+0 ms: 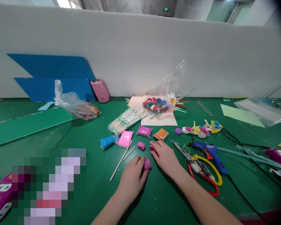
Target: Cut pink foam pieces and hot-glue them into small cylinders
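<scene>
The left hand (133, 172) pinches a magenta lump (147, 164). At the lump's one o'clock, the right hand (165, 156) fingertip-grips a purple piece (152, 148).

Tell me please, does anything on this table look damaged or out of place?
Possibly the short loose stick ahead of the left hand: it is clearly shorter than the long stick beside it, so it may be broken or cut. Lower left, pixelation prevents judging.
</scene>
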`<act>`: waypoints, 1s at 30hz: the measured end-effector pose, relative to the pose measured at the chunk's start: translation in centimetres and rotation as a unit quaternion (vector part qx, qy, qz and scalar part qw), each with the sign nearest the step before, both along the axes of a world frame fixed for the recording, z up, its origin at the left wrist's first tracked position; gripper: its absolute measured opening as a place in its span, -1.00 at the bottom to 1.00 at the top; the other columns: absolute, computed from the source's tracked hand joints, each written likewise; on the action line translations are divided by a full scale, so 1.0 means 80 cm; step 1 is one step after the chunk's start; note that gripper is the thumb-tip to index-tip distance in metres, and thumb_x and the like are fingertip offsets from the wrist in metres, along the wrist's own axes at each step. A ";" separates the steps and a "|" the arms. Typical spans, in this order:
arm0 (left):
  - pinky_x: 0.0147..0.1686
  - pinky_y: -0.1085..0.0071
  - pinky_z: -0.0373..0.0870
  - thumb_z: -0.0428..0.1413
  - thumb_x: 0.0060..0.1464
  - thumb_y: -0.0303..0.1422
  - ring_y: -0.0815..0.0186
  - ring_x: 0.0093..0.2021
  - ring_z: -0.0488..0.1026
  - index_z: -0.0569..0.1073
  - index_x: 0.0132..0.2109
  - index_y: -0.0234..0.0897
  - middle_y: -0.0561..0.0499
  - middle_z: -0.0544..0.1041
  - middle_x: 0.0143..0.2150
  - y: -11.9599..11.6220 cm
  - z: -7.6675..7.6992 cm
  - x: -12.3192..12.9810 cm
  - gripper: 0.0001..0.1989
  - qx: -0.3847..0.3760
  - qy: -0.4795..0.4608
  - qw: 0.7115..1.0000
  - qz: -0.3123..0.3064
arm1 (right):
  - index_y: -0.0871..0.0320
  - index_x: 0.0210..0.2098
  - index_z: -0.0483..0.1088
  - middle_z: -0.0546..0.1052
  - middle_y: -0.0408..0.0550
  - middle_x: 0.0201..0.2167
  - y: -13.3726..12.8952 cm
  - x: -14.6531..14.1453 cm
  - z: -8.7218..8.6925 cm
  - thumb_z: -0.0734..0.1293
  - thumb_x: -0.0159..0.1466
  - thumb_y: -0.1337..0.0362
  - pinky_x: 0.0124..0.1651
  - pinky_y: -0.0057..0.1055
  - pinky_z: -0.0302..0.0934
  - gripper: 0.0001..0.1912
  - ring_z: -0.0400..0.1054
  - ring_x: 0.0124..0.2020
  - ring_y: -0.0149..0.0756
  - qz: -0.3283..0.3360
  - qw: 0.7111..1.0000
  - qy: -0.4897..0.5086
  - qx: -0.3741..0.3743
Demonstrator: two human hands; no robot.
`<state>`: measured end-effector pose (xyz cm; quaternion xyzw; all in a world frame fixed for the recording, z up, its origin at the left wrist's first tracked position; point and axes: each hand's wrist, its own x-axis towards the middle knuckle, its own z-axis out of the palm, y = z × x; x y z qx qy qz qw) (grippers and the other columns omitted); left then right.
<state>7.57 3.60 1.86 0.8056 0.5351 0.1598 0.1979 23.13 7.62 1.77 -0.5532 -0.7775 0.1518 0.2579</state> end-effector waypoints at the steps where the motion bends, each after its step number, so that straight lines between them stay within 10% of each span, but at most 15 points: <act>1: -0.33 0.37 0.31 -0.09 0.03 -0.42 0.24 -0.30 0.36 0.31 -0.10 -0.30 -0.09 0.38 -0.27 0.001 0.000 0.002 -0.74 0.012 0.014 1.000 -0.006 | 0.13 -0.08 0.29 0.39 -0.01 -0.27 -0.005 0.006 0.001 0.21 0.15 0.39 -0.20 -0.33 0.20 -0.68 0.29 -0.24 -0.22 -0.007 1.000 0.012 -0.001; 10: -0.28 0.21 0.17 -0.09 0.03 -0.38 0.10 -0.22 0.24 0.34 -0.11 -0.31 -0.14 0.34 -0.27 0.035 0.008 0.047 -0.73 0.136 0.111 0.984 -0.019 | 0.18 -0.08 0.25 0.40 -0.05 -0.39 -0.055 0.067 0.003 0.21 0.18 0.15 -0.40 -0.38 0.22 -0.65 0.28 -0.45 -0.29 -0.135 0.978 0.153 -0.037; 20: -0.28 0.17 0.13 0.02 -0.04 -0.35 0.06 -0.19 0.22 0.27 0.01 -0.38 -0.20 0.36 -0.19 0.056 0.011 0.060 -0.58 0.187 0.118 0.975 0.030 | 0.18 -0.17 0.34 0.41 -0.10 -0.44 -0.068 0.056 0.005 0.31 0.08 0.14 -0.46 -0.47 0.13 -0.64 0.21 -0.50 -0.35 -0.150 0.924 0.324 -0.137; 30: -0.19 0.28 0.27 0.04 -0.03 -0.37 0.21 -0.15 0.28 0.28 -0.05 -0.29 -0.11 0.32 -0.17 -0.027 0.006 0.020 -0.65 0.103 -0.159 0.980 0.062 | 0.17 -0.30 0.41 0.34 -0.19 -0.57 -0.084 0.003 0.009 0.24 0.14 0.03 -0.49 -0.55 0.11 -0.67 0.18 -0.59 -0.51 -0.113 0.714 0.606 -0.332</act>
